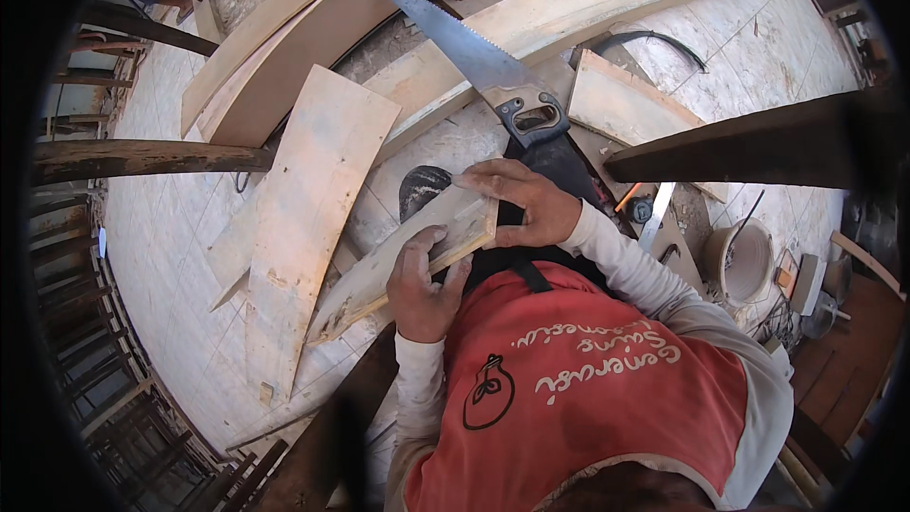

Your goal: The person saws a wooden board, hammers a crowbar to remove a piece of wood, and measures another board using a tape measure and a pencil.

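Observation:
A pale wooden board (pixel 372 275) lies slantwise across my front, its cut end close to my body. My left hand (pixel 424 286) grips its near edge, fingers over the top face and thumb apart. At the board's right end, my right hand (pixel 527 197) is closed around the corner, with fingers on top and thumb at the end face. Just beyond that hand rests a hand saw (pixel 464 43) with a worn wooden handle, its blade pointing away to the upper left over a long plank. A dark, dusty shoe (pixel 423 188) shows behind the board.
Another board (pixel 318 171) lies at left, with long thick planks (pixel 588 2) beyond. Dark wooden posts (pixel 749 147) jut in from both sides. To the right are a tape measure (pixel 640 210), an orange pencil (pixel 627 196), a metal ruler (pixel 656 216) and a round bucket (pixel 741 265).

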Tool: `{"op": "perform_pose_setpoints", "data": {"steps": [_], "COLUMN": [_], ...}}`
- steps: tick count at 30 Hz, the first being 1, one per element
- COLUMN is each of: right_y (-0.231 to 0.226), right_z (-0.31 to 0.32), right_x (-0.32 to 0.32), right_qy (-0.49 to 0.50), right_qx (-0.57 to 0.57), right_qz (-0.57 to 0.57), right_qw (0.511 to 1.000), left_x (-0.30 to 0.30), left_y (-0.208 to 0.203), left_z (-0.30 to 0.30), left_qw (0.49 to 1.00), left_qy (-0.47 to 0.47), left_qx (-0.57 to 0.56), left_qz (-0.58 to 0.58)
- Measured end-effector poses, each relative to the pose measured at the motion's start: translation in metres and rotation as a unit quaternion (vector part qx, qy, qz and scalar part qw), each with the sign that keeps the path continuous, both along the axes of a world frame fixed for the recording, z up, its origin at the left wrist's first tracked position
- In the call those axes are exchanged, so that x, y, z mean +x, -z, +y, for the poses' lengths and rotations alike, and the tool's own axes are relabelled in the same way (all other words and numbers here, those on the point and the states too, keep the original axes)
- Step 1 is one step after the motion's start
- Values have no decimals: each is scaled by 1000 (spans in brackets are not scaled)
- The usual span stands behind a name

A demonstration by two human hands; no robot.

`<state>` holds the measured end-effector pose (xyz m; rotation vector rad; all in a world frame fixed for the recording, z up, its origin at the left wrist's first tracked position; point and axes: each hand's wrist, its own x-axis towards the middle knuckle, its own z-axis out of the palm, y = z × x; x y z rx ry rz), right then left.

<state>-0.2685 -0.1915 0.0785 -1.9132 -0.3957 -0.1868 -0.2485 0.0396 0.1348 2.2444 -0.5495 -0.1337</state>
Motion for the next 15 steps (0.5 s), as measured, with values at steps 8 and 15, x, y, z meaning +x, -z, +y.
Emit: {"op": "perform_pose_setpoints", "data": {"steps": [8, 15], "right_y": [26, 48], "right_z": [-2, 1], "right_x": [-18, -24], "right_qy": [-43, -36], "right_qx": [-92, 47], "right_qz": [-19, 1], "right_qw": [995, 998], "left_x": [-59, -124], "left_y": [54, 140], "left_z": [89, 159], "left_qw": [896, 523], "left_qy": [-241, -339], "left_qx": [-365, -606], "left_qz": [72, 494]}}
